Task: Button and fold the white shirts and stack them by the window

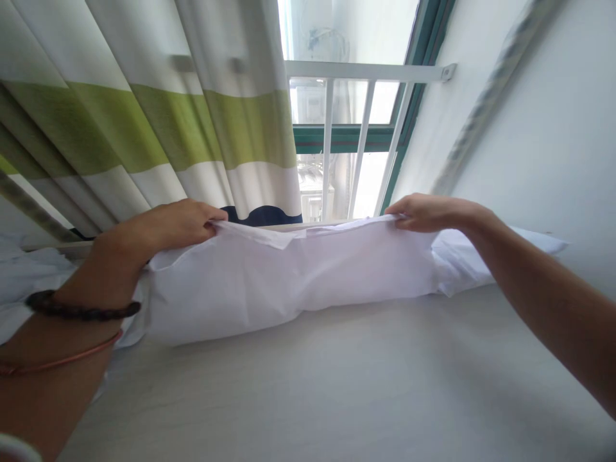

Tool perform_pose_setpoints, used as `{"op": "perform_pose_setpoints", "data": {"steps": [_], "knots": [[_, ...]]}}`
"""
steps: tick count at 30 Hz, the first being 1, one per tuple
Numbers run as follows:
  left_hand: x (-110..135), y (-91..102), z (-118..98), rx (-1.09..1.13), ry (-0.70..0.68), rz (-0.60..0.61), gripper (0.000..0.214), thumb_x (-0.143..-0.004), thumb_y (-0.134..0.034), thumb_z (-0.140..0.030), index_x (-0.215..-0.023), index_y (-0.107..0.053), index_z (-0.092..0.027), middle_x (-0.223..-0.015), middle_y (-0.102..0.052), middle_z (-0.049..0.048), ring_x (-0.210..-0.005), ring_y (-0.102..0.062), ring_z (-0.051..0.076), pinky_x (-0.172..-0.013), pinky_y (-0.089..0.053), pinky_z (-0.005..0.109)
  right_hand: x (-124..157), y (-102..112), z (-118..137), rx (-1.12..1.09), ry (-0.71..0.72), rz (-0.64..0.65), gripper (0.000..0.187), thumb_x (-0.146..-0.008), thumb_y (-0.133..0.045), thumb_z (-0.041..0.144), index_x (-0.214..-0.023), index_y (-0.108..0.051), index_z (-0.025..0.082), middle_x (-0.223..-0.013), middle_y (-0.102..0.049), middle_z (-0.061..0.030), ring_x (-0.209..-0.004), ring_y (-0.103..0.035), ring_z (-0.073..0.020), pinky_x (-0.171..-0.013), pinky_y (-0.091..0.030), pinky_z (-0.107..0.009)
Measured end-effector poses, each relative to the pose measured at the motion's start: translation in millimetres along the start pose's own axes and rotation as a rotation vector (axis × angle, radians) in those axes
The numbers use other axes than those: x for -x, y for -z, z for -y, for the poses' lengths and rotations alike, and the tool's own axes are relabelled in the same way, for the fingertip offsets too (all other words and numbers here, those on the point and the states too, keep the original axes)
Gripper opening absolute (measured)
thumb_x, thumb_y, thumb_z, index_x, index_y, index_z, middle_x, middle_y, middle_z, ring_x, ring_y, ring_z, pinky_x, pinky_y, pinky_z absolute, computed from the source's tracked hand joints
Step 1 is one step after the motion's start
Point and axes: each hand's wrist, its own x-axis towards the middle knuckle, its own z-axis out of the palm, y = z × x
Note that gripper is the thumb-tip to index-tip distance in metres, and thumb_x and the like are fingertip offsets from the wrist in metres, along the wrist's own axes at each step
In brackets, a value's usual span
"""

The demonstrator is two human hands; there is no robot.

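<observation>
A long white pillow [298,276] lies across the far side of a pale, flat surface [337,385], below the window. Along its upper edge the white cloth forms a loose flap, stretched between my two hands. My left hand [185,221] pinches this edge near the left end. Toward the right end, my right hand [416,213] is closed on the same edge, thumb and fingers together. Between the hands the edge sags a little and folds over near the middle. Whether the white cloth is a separate cover cannot be made out.
A curtain [168,128] with a green band hangs at the upper left. White railing bars [360,151] stand before a green-framed window [327,138]. More crumpled white cloth [29,269] lies at the left. A white wall [553,141] bounds the right side.
</observation>
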Motion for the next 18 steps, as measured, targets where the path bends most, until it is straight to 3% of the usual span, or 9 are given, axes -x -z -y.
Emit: {"op": "perform_pose_setpoints", "data": {"steps": [2, 5, 8, 11, 14, 16, 18], "knots": [[-20.6, -9.0, -0.3, -0.015, -0.015, 0.056, 0.043, -0.087, -0.031, -0.031, -0.1, -0.064, -0.007, -0.087, -0.068, -0.0037, -0.085, -0.059, 0.011, -0.08, -0.042, 0.021, -37.3, -0.9, -7.7, 0.01, -0.047, 0.021, 0.023, -0.083, -0.049, 0.014, -0.097, -0.067, 0.015, -0.098, -0.068, -0.0084, -0.086, -0.063, -0.0223, -0.07, -0.047, -0.032], [-40.3, -31.9, 2.7, 0.096, 0.079, 0.045, 0.052, -0.092, -0.027, -0.038, -0.118, -0.055, -0.003, -0.106, -0.067, 0.0022, -0.09, -0.06, 0.013, -0.083, -0.044, 0.022, -81.6, -16.5, -17.4, 0.104, -0.152, -0.038, 0.032, -0.086, -0.051, 0.018, -0.115, -0.063, 0.012, -0.117, -0.061, -0.0139, -0.102, -0.06, -0.0277, -0.084, -0.047, -0.037], [-44.6, -50.5, 7.2, 0.207, 0.111, -0.004, 0.056, -0.094, -0.029, -0.047, -0.123, -0.05, -0.004, -0.116, -0.065, 0.005, -0.096, -0.061, 0.016, -0.088, -0.045, 0.027, -99.6, -40.0, -16.2, 0.151, -0.163, -0.098, 0.049, -0.086, -0.056, 0.024, -0.132, -0.049, 0.008, -0.135, -0.048, -0.0193, -0.123, -0.047, -0.0323, -0.102, -0.037, -0.042], [-31.4, -60.6, -1.3, 0.206, 0.076, -0.11, 0.053, -0.096, -0.026, -0.047, -0.117, -0.053, -0.007, -0.121, -0.061, 0.0066, -0.109, -0.055, 0.021, -0.097, -0.041, 0.036, -84.2, -64.2, 9.1, 0.145, -0.097, -0.191, 0.055, -0.092, -0.047, 0.034, -0.14, -0.037, 0.009, -0.145, -0.037, -0.0185, -0.134, -0.035, -0.0292, -0.11, -0.027, -0.039], [-5.5, -75.2, -28.9, 0.228, -0.107, -0.144, 0.048, -0.098, -0.028, -0.044, -0.116, -0.056, -0.01, -0.123, -0.059, 0.0088, -0.119, -0.047, 0.022, -0.107, -0.032, 0.037, -48.1, -89.4, 51.8, 0.033, 0.094, -0.33, 0.058, -0.094, -0.036, 0.049, -0.14, -0.039, 0.013, -0.145, -0.038, -0.0169, -0.133, -0.036, -0.0292, -0.108, -0.03, -0.043], [11.7, -92.1, -50.1, 0.272, -0.252, -0.032, 0.047, -0.097, -0.03, -0.047, -0.121, -0.056, -0.016, -0.128, -0.058, 0.0068, -0.123, -0.045, 0.021, -0.11, -0.028, 0.037, -26.7, -108.2, 76.4, -0.018, 0.23, -0.307, 0.06, -0.094, -0.032, 0.055, -0.141, -0.039, 0.018, -0.148, -0.035, -0.0136, -0.138, -0.029, -0.0285, -0.11, -0.027, -0.046], [24.4, -112.2, -65.6, 0.281, -0.281, 0.109, 0.05, -0.097, -0.028, -0.048, -0.134, -0.048, -0.021, -0.144, -0.044, 0.0064, -0.135, -0.034, 0.022, -0.114, -0.018, 0.042, -14.4, -127.8, 90.8, -0.06, 0.257, -0.2, 0.063, -0.093, -0.029, 0.058, -0.143, -0.037, 0.02, -0.152, -0.028, -0.0138, -0.141, -0.022, -0.0289, -0.112, -0.023, -0.048]]}}
